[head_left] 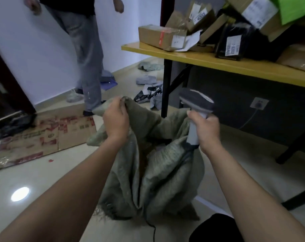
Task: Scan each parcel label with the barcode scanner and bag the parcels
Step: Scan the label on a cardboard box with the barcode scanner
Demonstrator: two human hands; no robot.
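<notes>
The left hand (116, 117) is closed tight on the rim of the sack (158, 177), bunching the grey-green weave in its fingers and holding that side of the mouth up. The sack stands slumped on the floor just off the desk's (218, 63) left front corner, its mouth gaping between the two hands; something brown shows inside, too dark to make out.

The right hand (206, 130) is wrapped round the handle of the scanner (198, 102), with the grey head up and pointing away toward the desk. The scanner hangs over the right side of the sack's mouth, and its cable (152, 229) trails across the floor below the sack.

Parcels crowd the desk: a brown box (158, 36) sits at the left end, overhanging the front edge a little, and a black parcel (233, 44) with a white label stands further right, with more cartons heaped behind.

A flattened carton (48, 137) lies on the floor to the left. Another person (86, 49) stands with one foot on its far edge. Grey mailers (148, 79) are scattered on the floor beneath the desk's left end.
</notes>
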